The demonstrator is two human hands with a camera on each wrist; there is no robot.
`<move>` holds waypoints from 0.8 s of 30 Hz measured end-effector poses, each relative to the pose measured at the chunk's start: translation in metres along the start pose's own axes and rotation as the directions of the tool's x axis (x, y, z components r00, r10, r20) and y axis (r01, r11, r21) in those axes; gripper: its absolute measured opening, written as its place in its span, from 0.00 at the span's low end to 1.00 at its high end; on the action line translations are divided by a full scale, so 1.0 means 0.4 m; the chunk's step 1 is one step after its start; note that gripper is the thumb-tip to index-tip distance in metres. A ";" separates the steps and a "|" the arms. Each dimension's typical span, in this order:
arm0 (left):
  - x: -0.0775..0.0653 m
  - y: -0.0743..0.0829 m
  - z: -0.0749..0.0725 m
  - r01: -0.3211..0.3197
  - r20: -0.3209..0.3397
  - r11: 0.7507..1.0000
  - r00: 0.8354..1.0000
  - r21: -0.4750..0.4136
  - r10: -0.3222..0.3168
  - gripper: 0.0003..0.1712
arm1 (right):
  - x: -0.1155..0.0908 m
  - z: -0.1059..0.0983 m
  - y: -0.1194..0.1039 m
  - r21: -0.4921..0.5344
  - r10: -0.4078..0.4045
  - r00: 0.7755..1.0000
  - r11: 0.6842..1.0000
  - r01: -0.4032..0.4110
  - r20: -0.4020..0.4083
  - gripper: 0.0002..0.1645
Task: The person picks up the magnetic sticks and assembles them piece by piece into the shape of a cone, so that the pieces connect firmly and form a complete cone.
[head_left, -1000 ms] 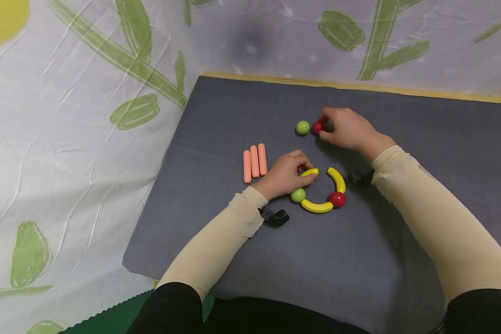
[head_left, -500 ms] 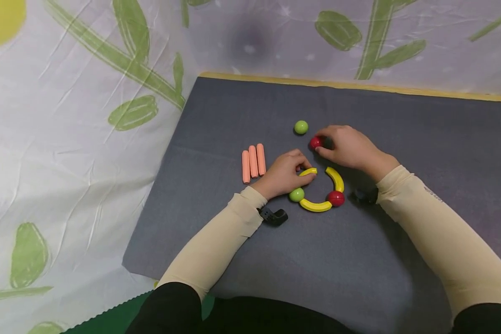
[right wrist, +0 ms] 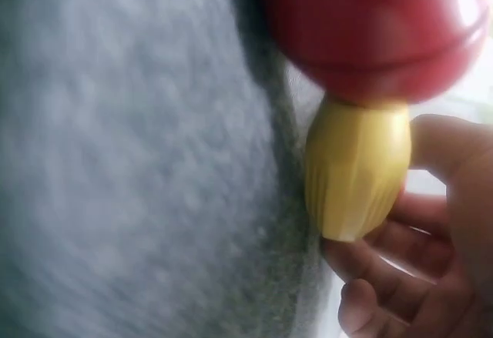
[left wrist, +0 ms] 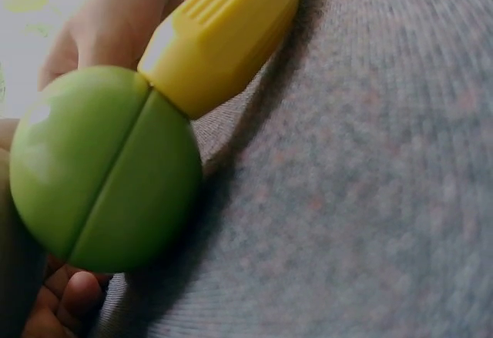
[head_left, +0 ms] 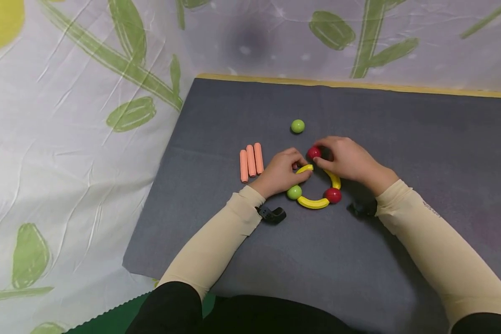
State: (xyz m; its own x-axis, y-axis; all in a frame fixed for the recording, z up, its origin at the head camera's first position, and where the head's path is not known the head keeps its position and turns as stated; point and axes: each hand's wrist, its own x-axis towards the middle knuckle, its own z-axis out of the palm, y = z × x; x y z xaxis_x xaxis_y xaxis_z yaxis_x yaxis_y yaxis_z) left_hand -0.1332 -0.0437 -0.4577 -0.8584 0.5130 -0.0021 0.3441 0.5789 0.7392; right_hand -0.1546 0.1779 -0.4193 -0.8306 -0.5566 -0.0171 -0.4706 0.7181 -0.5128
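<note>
A ring of toy pieces lies on the table in the head view: a green ball (head_left: 294, 192), a red ball (head_left: 333, 195) and yellow banana-like curved pieces, one of them (head_left: 313, 203) at the bottom. My left hand (head_left: 280, 172) pinches the end of the upper-left banana-like piece (head_left: 304, 168) between thumb and finger. Just above the ring's gap, my right hand (head_left: 350, 160) pinches a second red ball (head_left: 314, 152). The right curved piece (head_left: 336, 181) is partly hidden beneath that hand. Close up, the left wrist view shows the green ball (left wrist: 108, 169), the right wrist view a red ball (right wrist: 377, 30).
Three salmon-coloured sticks (head_left: 251, 160) lie side by side left of the left hand. Another green ball (head_left: 298, 126) sits alone farther back. The dark grey table (head_left: 217, 250) meets printed fabric walls at its back and left. Each wrist wears a black camera.
My right hand has drawn the red ball away from the far green ball, toward me, to the ring's top. The left hand has kept its pinch in nearly the same place.
</note>
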 end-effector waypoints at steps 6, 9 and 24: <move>0.003 -0.003 0.004 -0.007 -0.032 0.999 0.999 -0.040 0.005 0.09 | -0.020 0.008 0.005 0.060 0.038 0.999 0.998 -0.037 -0.007 0.22; 0.005 -0.003 0.006 -0.005 -0.048 0.999 0.999 -0.047 0.003 0.08 | -0.029 0.011 0.012 0.088 0.054 0.998 0.995 -0.052 -0.026 0.22; 0.004 -0.002 0.006 0.012 -0.063 0.999 0.998 -0.051 -0.015 0.10 | -0.070 0.036 0.029 0.159 0.055 0.993 0.987 -0.038 -0.105 0.20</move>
State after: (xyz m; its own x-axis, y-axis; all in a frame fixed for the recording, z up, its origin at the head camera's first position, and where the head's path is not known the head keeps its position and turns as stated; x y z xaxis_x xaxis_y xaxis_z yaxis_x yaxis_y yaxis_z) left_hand -0.1338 -0.0419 -0.4599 -0.8860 0.4628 0.0291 0.3139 0.5523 0.7723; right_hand -0.1324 0.1958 -0.4370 -0.8818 -0.4695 0.0450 -0.3856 0.6627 -0.6420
